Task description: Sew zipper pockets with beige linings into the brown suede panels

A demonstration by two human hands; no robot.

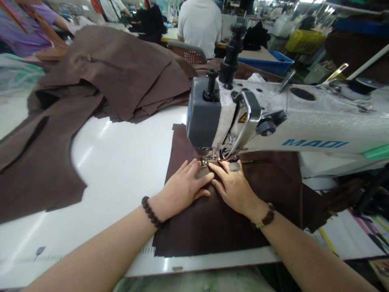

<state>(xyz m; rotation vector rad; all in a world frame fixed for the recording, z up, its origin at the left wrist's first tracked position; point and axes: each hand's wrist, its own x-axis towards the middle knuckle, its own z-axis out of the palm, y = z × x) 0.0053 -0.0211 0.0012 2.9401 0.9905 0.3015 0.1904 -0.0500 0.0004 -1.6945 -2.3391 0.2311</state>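
Left grip [184, 186] resting open, pressing flat on brown fabric [194, 231]; right grip [235, 188] spreading open on same piece. Fabric lying beneath both, on white surface [127, 158]. Sewing machine [294, 115] standing just beyond right grip. Stacked brown pieces [130, 69] lying beyond left grip, farther left.

Both hands [182, 184] on brown fabric [219, 229] at sewing machine [313, 113]; brown cut pieces [121, 65] heaped left
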